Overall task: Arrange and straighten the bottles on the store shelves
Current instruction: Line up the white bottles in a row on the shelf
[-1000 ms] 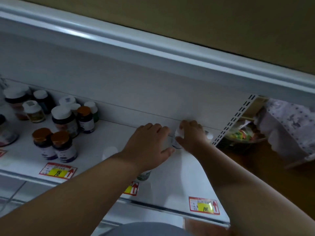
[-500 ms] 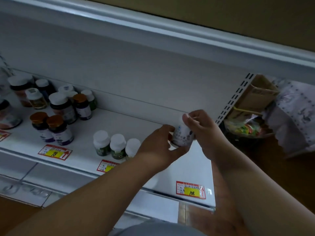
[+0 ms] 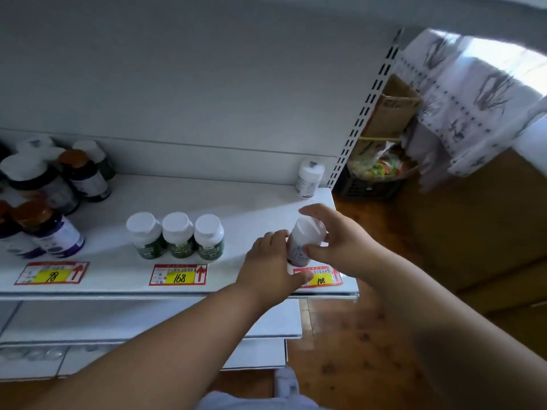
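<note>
A small white bottle (image 3: 302, 243) with a white cap stands near the front right of the white shelf (image 3: 251, 208), just behind the "108" price tag (image 3: 321, 279). My left hand (image 3: 270, 263) grips its left side. My right hand (image 3: 337, 241) curls round its cap and right side. A second white bottle (image 3: 309, 179) stands alone at the back right corner. Three white-capped green-label bottles (image 3: 177, 235) stand in a row behind the "168" tag (image 3: 179, 275).
Dark bottles with white and brown caps (image 3: 50, 202) crowd the shelf's left end above a "98" tag (image 3: 51, 273). Right of the slotted upright (image 3: 367, 102) are cardboard boxes (image 3: 390, 108), a crate with a bag (image 3: 376, 173) and a patterned cloth (image 3: 473, 93). Lower shelves sit below.
Both hands have brought the white bottle from the back right of the shelf forward to the front edge at the "108" tag. The view has tilted downward.
</note>
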Available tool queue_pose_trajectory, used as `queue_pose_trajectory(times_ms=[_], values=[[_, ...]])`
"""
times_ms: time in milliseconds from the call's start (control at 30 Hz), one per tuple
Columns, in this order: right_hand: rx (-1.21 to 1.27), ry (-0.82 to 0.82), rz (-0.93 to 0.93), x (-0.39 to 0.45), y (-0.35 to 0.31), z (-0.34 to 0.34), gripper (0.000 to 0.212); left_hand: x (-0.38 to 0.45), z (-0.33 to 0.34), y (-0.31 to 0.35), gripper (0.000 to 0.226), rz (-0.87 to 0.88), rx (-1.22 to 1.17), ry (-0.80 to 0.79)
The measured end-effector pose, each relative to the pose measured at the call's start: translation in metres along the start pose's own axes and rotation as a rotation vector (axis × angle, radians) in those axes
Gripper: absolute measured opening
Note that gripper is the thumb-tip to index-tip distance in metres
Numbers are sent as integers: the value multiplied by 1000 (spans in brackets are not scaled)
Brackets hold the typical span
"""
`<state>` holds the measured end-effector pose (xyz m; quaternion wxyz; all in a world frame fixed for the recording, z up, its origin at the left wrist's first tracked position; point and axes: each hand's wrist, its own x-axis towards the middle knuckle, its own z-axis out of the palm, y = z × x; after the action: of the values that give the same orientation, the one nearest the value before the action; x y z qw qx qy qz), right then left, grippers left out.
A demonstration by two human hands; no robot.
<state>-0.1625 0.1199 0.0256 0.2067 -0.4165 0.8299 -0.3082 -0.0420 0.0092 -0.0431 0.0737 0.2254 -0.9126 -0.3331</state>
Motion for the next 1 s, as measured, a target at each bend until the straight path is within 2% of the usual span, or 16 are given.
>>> queue_pose_trajectory(times_ms=[167,433,533,600,667,733,800,900,1000], values=[[-35,-9,-127,3,6,19,64,11,9,-15,67,-1,196,87],[-171,-17,-226,8,14,24,63,13,13,-16,53,-53,219,158],[43,-35,-134,9,18,19,64,9,12,-17,69,-62,173,166],[203,77,-31,20,21,6,53,5,6,-18,87,-74,123,147],[125,261,43,46,27,-12,46,0,-2,-13,95,-69,74,115],[-5,344,117,78,31,-29,49,-3,-9,-3,95,-65,28,118],[-57,306,187,105,32,-33,57,-3,-15,8,93,-58,8,152],[-71,265,182,132,33,-23,58,-1,-19,21,83,-23,61,183],[-97,290,163,141,40,-15,51,3,-22,26,70,23,134,181]])
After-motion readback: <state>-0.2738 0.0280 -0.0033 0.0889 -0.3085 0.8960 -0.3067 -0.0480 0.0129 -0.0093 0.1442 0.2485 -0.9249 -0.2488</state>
